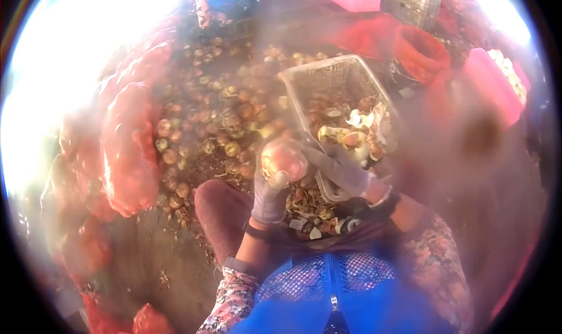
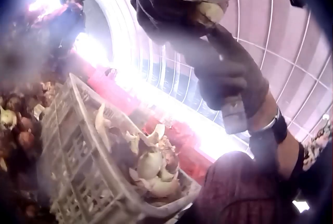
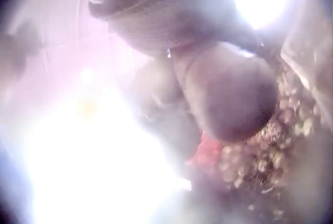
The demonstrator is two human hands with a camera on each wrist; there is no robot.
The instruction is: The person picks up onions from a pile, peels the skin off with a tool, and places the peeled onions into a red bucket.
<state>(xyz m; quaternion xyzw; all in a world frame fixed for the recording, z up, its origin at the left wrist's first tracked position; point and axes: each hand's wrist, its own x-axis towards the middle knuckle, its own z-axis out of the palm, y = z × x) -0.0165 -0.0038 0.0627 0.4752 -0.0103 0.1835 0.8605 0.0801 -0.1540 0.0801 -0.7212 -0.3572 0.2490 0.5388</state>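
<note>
A large pinkish onion (image 1: 284,161) sits in my gloved left hand (image 1: 269,199), whose thumb lies across its near side. My gloved right hand (image 1: 339,170) reaches to the onion's right side, fingertips right at it. In the left wrist view, the right hand (image 2: 223,75) has curled fingers, with a pale grey, handle-like piece (image 2: 234,117) showing below them; I cannot tell exactly what it is. A pale part of the onion (image 2: 210,13) appears between the hands there. Glare blurs the right wrist view, where a gloved finger (image 3: 234,94) fills the middle.
A plastic crate (image 1: 298,103) with onion peelings (image 1: 357,135) stands just beyond the right hand. Many loose onions (image 1: 228,123) cover the ground ahead. Filled red mesh sacks (image 1: 129,146) lie at left. A pink container (image 1: 494,85) is at right; another person (image 2: 65,23) is farther off.
</note>
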